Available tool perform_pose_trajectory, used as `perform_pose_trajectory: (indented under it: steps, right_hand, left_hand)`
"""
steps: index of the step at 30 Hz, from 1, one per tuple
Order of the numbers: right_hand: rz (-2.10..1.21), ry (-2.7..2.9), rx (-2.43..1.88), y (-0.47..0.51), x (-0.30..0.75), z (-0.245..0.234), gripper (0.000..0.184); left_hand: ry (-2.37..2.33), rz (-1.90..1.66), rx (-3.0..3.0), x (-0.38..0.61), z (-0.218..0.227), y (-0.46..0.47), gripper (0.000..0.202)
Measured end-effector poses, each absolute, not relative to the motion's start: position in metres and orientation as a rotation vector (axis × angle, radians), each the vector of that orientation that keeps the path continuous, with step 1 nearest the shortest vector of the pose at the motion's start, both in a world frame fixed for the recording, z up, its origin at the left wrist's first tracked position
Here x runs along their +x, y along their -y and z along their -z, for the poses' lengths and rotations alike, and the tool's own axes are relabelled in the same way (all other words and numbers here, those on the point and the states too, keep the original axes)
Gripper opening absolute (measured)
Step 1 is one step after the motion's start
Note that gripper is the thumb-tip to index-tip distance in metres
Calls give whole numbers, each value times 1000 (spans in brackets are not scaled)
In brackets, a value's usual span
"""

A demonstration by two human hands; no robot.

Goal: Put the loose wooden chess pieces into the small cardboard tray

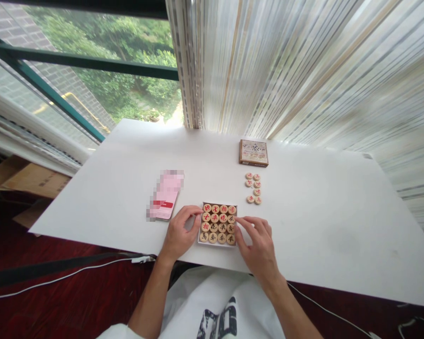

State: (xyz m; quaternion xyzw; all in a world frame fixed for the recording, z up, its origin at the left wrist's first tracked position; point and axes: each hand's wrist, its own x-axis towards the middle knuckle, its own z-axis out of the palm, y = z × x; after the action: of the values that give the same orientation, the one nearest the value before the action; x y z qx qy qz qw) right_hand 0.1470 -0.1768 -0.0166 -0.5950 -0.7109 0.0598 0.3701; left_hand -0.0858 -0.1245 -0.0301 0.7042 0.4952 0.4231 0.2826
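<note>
A shallow white-edged box (217, 246) lies on the table in front of me, filled with rows of round wooden Chinese chess pieces (215, 218). Their characters are red in the upper rows and mostly black lower down. My left hand (182, 231) holds the box's left edge, its fingertips by the top-left pieces and the thumb just below. On the opposite side my right hand (257, 241) has its curved fingers and thumb on the right edge. Beyond that hand, several loose red-marked chess pieces (256, 184) lie in two short columns.
A printed brown box lid (253, 153) lies behind the loose pieces. A pink-screened phone (166, 195) rests left of the box. The white table (321, 212) meets a striped curtain (268, 61) and a window at the back. White cables (74, 272) run below the front edge.
</note>
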Motion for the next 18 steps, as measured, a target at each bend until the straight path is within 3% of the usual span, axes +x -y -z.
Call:
perform_pose_trajectory:
  steps: [4, 11, 18]
  right_hand:
    - [-122, 1725, -1631, 184, 190, 25, 29]
    - [-192, 1815, -1713, 200, 229, 43, 41]
    - [-188, 1804, -1661, 198, 230, 46, 28]
  left_hand:
    - [-1347, -1136, 1885, -84, 31, 125, 17]
    - [-1409, -891, 1918, -80, 27, 125, 53]
    - [-1483, -806, 2079, -69, 27, 124, 65]
